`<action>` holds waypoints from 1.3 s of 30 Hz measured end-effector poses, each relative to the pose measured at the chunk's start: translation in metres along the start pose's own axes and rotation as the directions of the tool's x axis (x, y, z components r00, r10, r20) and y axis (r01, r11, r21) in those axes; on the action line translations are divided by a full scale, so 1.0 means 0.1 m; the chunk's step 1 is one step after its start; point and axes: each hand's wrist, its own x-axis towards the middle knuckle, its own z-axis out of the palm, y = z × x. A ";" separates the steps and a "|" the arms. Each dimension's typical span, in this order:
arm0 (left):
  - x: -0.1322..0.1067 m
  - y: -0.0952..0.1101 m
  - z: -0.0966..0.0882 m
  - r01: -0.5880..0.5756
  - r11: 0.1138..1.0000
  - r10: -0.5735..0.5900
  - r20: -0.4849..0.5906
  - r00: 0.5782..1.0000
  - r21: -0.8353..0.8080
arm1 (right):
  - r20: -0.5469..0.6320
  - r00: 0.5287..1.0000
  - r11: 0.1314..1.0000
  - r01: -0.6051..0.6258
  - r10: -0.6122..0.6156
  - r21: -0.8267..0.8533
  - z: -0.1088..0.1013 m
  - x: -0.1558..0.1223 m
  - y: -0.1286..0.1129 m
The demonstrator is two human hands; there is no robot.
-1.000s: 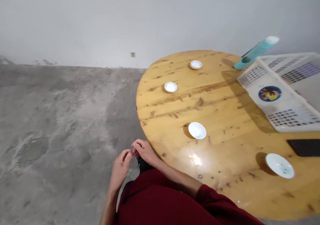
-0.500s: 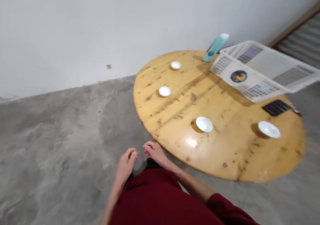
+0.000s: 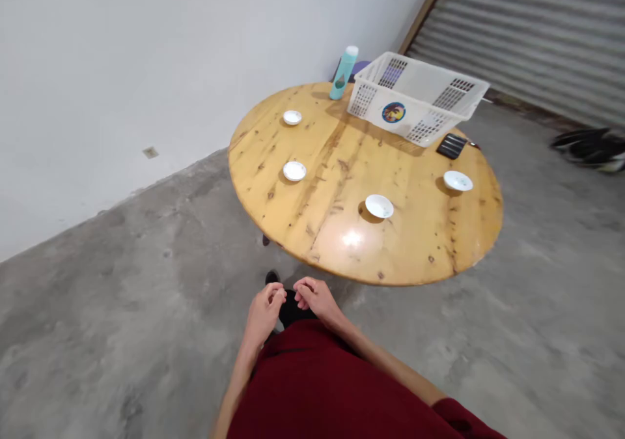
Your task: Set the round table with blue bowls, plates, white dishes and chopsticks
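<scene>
pale wall (image 3: 146, 48) and rough grey floor (image 3: 122, 335) surround a round wooden counter (image 3: 317, 146), its yellow boards glossy and dotted with dark knots; a ribbed metal shutter (image 3: 522, 35) fills the upper right, with a dark heap (image 3: 590, 147) on the floor below it. the left hand (image 3: 266, 305) and right hand (image 3: 315, 297) hang just short of the counter's near edge, side by side and apart, above the person's dark trousers and red shirt (image 3: 317, 387). both are bare and loosely curled, the left with a gap showing between thumb and forefinger, the right with its thumb lying above the bent fingers. nearest to them among the dishes is a bowl (image 3: 379, 206), towards the near side of the counter, beyond the right hand and well apart from it. it is round, white and shallow, with faint greenish marks inside; it sits with its mouth up, so its axis stands upright, and its shadow falls to the left. a similar second bowl (image 3: 458, 180) is farther right, also mouth up, while two small white saucers (image 3: 294, 170) lie flat on the left half. behind, a white basket (image 3: 375, 103) with a round sticker runs lengthwise from far left to near right, between an upright teal bottle (image 3: 343, 74) and a flat black slotted tool (image 3: 452, 146), whose handle points right.
</scene>
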 end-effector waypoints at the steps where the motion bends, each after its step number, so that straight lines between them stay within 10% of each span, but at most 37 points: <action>1: 0.09 -0.01 -0.05 0.003 1.000 -0.003 0.014 1.000 0.008 | -0.006 1.000 1.000 0.001 -0.001 0.006 0.05 0.08 0.00; 11: 1.31 0.35 -0.94 0.073 0.988 -0.074 0.005 0.997 0.137 | -0.015 0.999 0.981 -0.028 0.032 0.192 0.50 1.30 -0.72; 20: 2.39 0.88 -1.18 -0.006 0.994 -0.008 0.125 0.992 0.106 | -0.159 0.986 0.957 0.005 0.043 0.289 0.45 1.91 -1.17; 25: 3.37 1.20 -1.33 -0.023 0.998 0.011 0.168 0.986 0.067 | -0.277 0.950 0.926 -0.035 0.148 0.375 0.51 2.07 -1.18; 39: 6.52 2.15 -1.45 -0.135 0.979 0.082 0.315 0.946 0.151 | -0.667 0.553 0.786 0.034 0.499 0.617 1.10 2.77 -1.56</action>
